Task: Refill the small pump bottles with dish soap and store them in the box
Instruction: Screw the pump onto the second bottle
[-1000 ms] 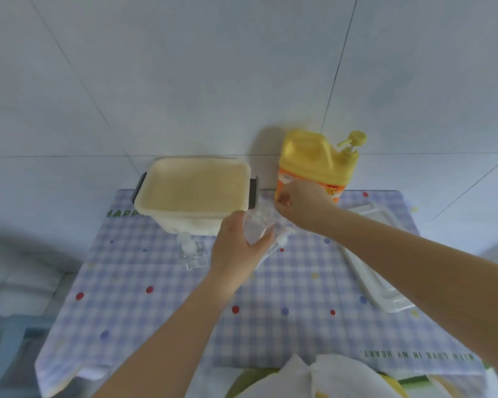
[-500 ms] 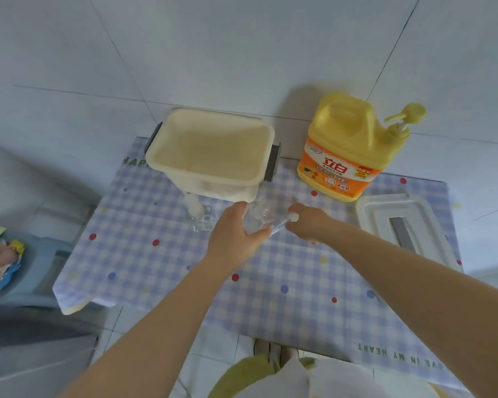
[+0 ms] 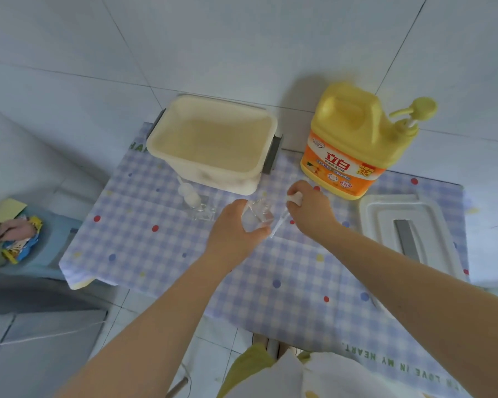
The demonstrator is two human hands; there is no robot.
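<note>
My left hand [image 3: 236, 229] grips a small clear bottle [image 3: 258, 215] over the middle of the checked tablecloth. Just right of it, my right hand [image 3: 309, 209] holds that bottle's white pump head [image 3: 295, 198], whose thin tube [image 3: 279, 225] slants down outside the bottle. A second small pump bottle [image 3: 197, 203] stands in front of the cream box [image 3: 213, 142], which is open and looks empty. The big yellow dish soap jug [image 3: 354, 142] with its pump stands at the back right, near the wall.
The box's white lid [image 3: 408, 234] lies flat at the table's right side. A blue stool [image 3: 41, 245] with snack packets sits low on the left. A tiled wall rises behind the table, and the table's front edge is near my body.
My right hand has drawn the pump head out of the small bottle and a little to the right. The view has tilted down and shifted, and the left hand keeps its hold.
</note>
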